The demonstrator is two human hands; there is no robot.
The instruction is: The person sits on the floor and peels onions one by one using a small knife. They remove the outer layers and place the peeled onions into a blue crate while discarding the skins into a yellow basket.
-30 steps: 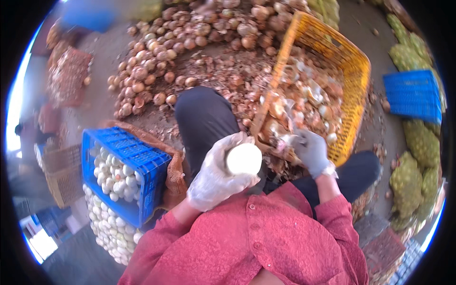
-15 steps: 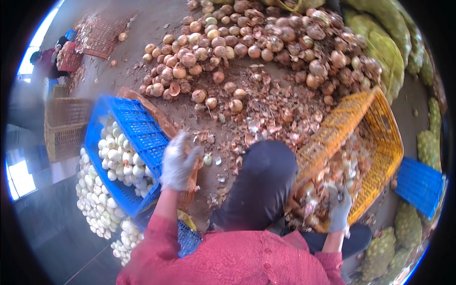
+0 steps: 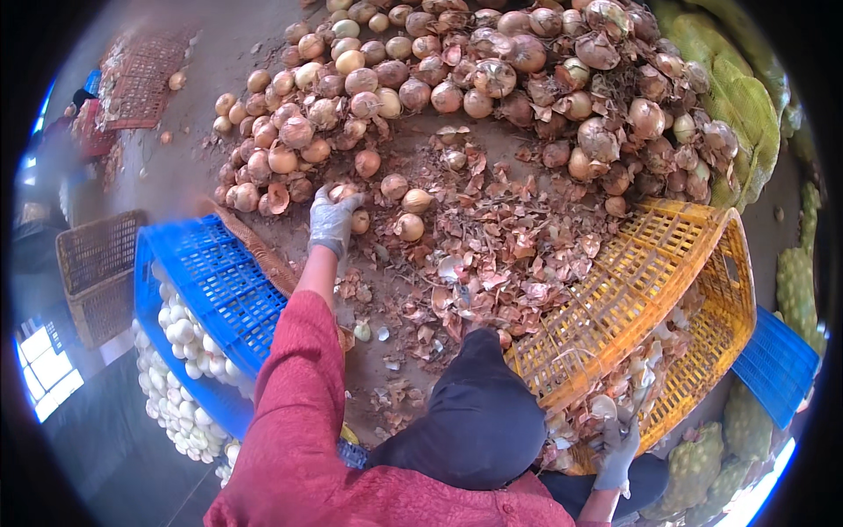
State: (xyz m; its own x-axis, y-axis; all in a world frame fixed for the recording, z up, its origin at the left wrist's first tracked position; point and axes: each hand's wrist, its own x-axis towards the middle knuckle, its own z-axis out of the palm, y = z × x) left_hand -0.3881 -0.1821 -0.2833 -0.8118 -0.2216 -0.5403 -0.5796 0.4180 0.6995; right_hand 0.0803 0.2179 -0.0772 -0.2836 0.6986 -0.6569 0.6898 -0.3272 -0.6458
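Note:
My left hand (image 3: 334, 221), in a pale glove, reaches out to the near edge of a pile of unpeeled onions (image 3: 360, 104). Its fingers close round a brown-skinned onion (image 3: 345, 191), with another onion (image 3: 360, 221) just beside the hand. Low on the right, my gloved right hand (image 3: 617, 450) is closed by the mouth of a tipped yellow crate (image 3: 606, 303). A thin pale shape rises from its fingers, too unclear to name. Loose onion skins (image 3: 606, 406) fill the crate around it.
On the left, a tilted blue crate (image 3: 219, 281) holds peeled white onions (image 3: 186, 334); more lie beyond it. Skins (image 3: 500, 246) litter the floor ahead of my knee (image 3: 479, 413). A blue crate (image 3: 774, 364) and green net sacks (image 3: 729, 105) line the right side.
My left hand has moved forward from beside the blue crate to the onion pile and taken hold of an onion. The right hand stays by the yellow crate. The view has shifted.

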